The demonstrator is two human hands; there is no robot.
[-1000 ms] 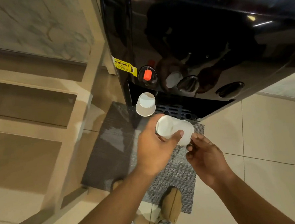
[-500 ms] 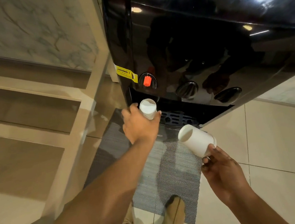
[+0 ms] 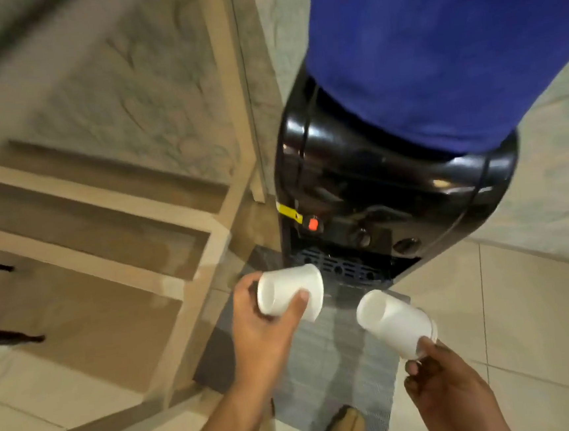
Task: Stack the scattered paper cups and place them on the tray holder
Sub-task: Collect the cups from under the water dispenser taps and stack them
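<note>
Fingers (image 3: pixel 244 289) of the left hand (image 3: pixel 265 330) wrapped round a white paper cup (image 3: pixel 290 292), held sideways in the air just in front of the drip tray (image 3: pixel 343 268) of the black water dispenser (image 3: pixel 377 186). Fingers of the right hand (image 3: pixel 444 387) pinching the base end of a second paper cup (image 3: pixel 394 322), mouth tilted toward the first, near it but apart. Beneath both, a grey floor mat (image 3: pixel 342 375).

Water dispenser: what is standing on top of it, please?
A large blue bottle stands on top of the black water dispenser. The dispenser's raised black rim covers the bottle's lower end, so its neck cannot be seen, and the picture's edge cuts off its upper part.
</note>
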